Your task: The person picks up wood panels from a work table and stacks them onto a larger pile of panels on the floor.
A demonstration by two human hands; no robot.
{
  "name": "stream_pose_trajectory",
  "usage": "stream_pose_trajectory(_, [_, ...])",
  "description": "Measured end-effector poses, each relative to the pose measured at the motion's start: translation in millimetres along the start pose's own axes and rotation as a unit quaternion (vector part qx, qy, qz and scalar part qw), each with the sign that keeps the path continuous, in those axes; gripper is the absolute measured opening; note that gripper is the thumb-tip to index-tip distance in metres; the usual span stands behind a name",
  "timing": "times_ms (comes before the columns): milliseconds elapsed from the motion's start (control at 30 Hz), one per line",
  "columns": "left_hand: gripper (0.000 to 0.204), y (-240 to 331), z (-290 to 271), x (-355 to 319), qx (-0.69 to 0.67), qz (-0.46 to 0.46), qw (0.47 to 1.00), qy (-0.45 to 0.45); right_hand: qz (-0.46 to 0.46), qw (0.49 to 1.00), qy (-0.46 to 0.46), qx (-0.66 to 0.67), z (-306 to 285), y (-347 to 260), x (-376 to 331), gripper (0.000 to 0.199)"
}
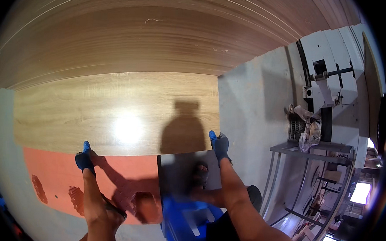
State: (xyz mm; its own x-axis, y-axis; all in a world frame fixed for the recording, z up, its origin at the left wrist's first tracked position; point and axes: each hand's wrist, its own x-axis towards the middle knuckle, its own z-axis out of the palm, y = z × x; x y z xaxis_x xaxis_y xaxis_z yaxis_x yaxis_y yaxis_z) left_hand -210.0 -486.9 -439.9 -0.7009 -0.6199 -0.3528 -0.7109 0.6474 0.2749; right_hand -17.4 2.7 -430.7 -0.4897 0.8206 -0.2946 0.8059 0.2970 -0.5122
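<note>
A long, light wood-grain board (67, 109) spans the middle of the view, with a bright glare spot and a shadow on its face. My left hand (85, 159), in a dark glove with blue fingertips, grips the board's near edge left of its middle, thumb on top. At the near right corner my right hand (220, 145), gloved alike, holds the board with its thumb over the edge. The fingers of both hands are mostly hidden under or behind the board.
Darker wood panels (162, 40) rise beyond the board. Below it lie a worn orange-red sheet (111, 173) and a blue plastic piece (179, 224), near my feet. At right stand a white-grey machine (329, 92) and a metal-frame table (309, 150) with crumpled plastic (308, 135).
</note>
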Motion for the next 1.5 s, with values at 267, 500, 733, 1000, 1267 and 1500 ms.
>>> stream_pose_trajectory(267, [0.068, -27.1, 14.2, 14.4, -0.054, -0.056, 0.995, -0.065, -0.056, 0.997, -0.014, -0.060, 11.7, 3.3, 14.6, 0.040])
stream_pose_trajectory(500, [0.035, -0.4, 96.0, -67.0, 0.057, 0.407, 0.911, 0.024, 0.096, 0.755, -0.185, 0.622, -116.1, 52.2, 78.5, 0.033])
stream_pose_trajectory(733, [0.026, 43.7, 64.8, -288.5, -0.300, 0.412, 0.811, -0.287, -0.149, 0.572, 0.001, 0.806, -366.1, -0.9, -54.5, 0.066])
stream_pose_trajectory(1000, [0.024, 148.1, -58.1, -454.4, -0.296, 0.429, 0.665, -0.535, -0.345, 0.599, 0.138, 0.709, -553.4, 65.3, -129.4, 0.059])
stream_pose_trajectory(1267, [0.039, 216.1, -155.5, -586.5, -0.352, 0.253, 0.428, -0.793, -0.196, 0.578, 0.156, 0.777, -616.1, 73.7, -124.2, 0.058])
stream_pose_trajectory(1500, [0.043, 226.0, -237.0, -718.7, -0.303, 0.241, 0.284, -0.877, -0.082, 0.709, 0.078, 0.696, -599.8, 82.5, -121.9, 0.050])
